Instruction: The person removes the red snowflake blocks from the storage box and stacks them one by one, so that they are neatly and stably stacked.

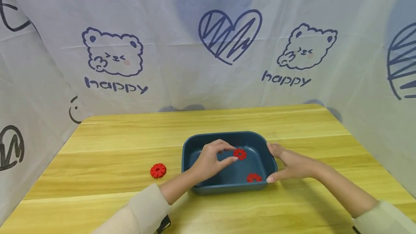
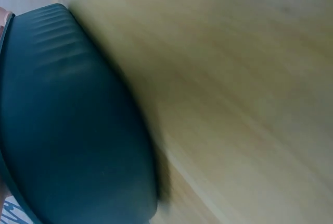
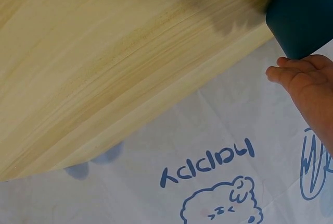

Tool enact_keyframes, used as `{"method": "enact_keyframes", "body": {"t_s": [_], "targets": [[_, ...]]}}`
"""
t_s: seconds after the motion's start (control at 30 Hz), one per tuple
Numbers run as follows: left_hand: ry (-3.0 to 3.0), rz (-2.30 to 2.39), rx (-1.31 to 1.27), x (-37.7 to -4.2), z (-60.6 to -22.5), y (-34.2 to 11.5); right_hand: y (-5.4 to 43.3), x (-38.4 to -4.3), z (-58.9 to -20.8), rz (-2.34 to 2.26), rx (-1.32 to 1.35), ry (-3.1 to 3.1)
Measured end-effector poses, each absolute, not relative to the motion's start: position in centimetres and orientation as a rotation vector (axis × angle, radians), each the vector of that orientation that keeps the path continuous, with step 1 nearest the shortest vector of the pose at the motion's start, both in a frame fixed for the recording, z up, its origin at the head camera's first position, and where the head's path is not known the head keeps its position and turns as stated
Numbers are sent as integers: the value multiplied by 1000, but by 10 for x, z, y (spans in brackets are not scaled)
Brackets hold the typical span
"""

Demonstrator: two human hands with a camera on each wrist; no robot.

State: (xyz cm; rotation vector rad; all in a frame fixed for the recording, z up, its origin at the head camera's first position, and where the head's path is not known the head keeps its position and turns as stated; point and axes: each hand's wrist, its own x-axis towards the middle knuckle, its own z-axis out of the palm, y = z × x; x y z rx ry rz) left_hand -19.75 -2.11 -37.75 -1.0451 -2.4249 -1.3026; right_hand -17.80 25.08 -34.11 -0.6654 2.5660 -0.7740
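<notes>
A dark blue-green plastic basin (image 1: 224, 190) stands on the wooden table; its outer wall (image 2: 78, 114) fills the left of the left wrist view. My left hand (image 1: 209, 160) hovers over the basin's inside, thumb and forefinger apart. Right at those fingertips is a red notched disc (image 1: 239, 154); the fingers do not visibly close on it. Another red disc (image 1: 254, 178) lies inside near the front right corner, partly hidden by the rim. My right hand (image 1: 289, 163) holds the basin's right end, thumb at the front corner and fingers farther back. In the right wrist view, fingers (image 3: 299, 73) touch the basin's edge.
One more red notched disc (image 1: 158, 170) lies on the table (image 1: 113, 147), left of the basin. A white cloth (image 1: 172, 64) with blue drawings hangs behind the table and along both sides. A small black object (image 1: 164, 224) shows beneath the left sleeve.
</notes>
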Motion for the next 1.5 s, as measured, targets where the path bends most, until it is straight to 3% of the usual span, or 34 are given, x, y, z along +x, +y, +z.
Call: {"method": "enact_keyframes", "body": {"t_s": [0.43, 0.9, 1.5], "targets": [[-2518, -1285, -1254, -203, -383, 7, 250, -179, -343, -763, -643, 2571], [-2817, -712, -1453, -215, -384, 32, 251, -180, -341, -754, -648, 2578], [-2798, -430, -1564, -216, -390, 35, 252, -179, -340, -761, -662, 2577]]}}
